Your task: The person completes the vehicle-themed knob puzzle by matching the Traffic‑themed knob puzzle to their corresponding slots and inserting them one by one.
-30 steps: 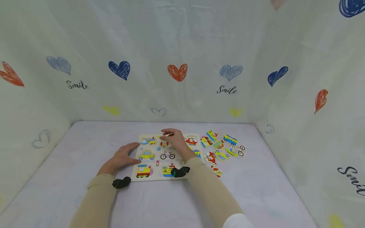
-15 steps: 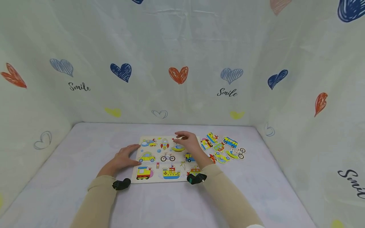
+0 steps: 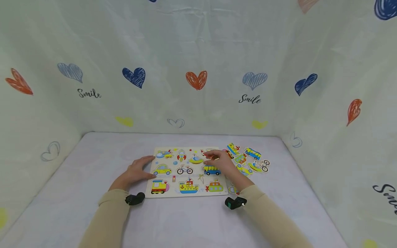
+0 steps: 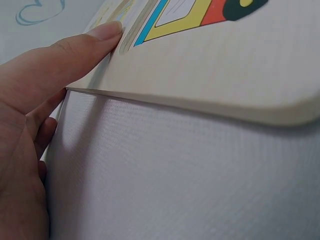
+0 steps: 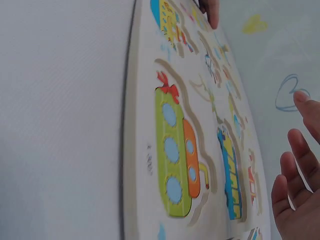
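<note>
A wooden puzzle board (image 3: 193, 175) lies flat, with printed vehicles in its recesses. My left hand (image 3: 134, 172) is at its left edge, thumb and fingers spread. In the left wrist view, the thumb (image 4: 95, 42) rests on the board's top face, near the train picture. My right hand (image 3: 221, 162) hovers over the board's right side, near the helicopter and bus (image 3: 212, 169) pictures. Its fingers (image 5: 295, 177) are loosely bent with nothing between them in the right wrist view. The submarine recess (image 5: 172, 155) shows there close up.
Loose vehicle puzzle pieces lie right of the board, including a ship (image 3: 233, 148), a bus (image 3: 253, 153), a flying saucer (image 3: 255, 166) and a bicycle (image 3: 265, 166). The right forearm hides some. A heart-patterned curtain (image 3: 195, 103) rises behind the table.
My right hand has moved rightward across the board from the rocket picture past the flying saucer, uncovering the lower pictures. The left hand stays at the left edge; the head view has shifted slightly.
</note>
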A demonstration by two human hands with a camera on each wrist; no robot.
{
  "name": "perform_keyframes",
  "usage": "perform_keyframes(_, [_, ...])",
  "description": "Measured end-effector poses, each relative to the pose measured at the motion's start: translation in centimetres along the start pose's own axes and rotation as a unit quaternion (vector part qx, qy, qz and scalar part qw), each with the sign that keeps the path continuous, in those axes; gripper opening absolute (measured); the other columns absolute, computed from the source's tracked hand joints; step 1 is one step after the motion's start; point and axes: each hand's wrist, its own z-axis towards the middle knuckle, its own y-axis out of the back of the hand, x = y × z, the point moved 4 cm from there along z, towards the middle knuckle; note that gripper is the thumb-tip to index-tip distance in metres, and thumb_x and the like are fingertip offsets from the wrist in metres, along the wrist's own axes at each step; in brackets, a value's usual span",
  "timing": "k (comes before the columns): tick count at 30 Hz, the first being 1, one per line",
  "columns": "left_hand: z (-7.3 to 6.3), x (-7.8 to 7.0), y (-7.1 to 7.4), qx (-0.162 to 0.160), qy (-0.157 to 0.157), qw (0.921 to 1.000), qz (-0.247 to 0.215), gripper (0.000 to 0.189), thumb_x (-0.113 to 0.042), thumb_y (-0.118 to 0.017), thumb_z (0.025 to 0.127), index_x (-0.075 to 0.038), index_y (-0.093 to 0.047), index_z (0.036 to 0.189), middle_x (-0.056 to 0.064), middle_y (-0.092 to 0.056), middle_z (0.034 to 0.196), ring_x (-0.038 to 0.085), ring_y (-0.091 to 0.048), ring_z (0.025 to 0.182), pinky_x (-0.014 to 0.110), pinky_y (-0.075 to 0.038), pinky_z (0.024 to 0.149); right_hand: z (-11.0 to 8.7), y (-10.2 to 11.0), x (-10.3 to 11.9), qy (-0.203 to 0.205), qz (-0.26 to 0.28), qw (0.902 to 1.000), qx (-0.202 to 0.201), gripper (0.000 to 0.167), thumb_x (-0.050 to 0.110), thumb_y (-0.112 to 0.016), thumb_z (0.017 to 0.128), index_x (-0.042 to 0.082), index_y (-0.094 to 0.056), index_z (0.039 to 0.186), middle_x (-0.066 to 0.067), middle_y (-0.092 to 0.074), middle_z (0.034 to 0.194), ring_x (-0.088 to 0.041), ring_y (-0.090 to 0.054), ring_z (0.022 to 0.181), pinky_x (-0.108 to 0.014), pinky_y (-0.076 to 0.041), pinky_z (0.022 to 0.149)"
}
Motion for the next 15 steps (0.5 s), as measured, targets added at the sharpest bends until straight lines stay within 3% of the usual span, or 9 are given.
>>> perform_keyframes(9, [0.0,0.0,0.2,0.004,0.002,1.0,-0.005,0.088,-0.03,-0.081,0.077,-0.005,-0.037,0.149,0.022,-0.027,0.155,0.047,-0.016,0.139,0.069,-0.014,0.106,-1.9,2.1,-1.2,-0.003,-0.013,0.9999,0.003,0.035,0.012,-0.079,0.082,0.009,-0.072,0.116,-0.001,-0.068,0.099,-0.02,-0.056,0.086,-0.029,-0.047,0.07])
perform_keyframes(15, [0.1,0.0,0.0,0.004,-0.002,1.0,-0.008,0.087,-0.03,-0.08,0.077,-0.006,-0.038,0.148,0.022,-0.028,0.154,0.047,-0.016,0.139,0.069,-0.013,0.106,-3.5,3.9,-2.1,0.008,-0.029,0.9992,0.025,0.036,0.01,-0.077,0.084,0.006,-0.069,0.119,-0.005,-0.067,0.103,-0.021,-0.056,0.085,-0.028,-0.047,0.065])
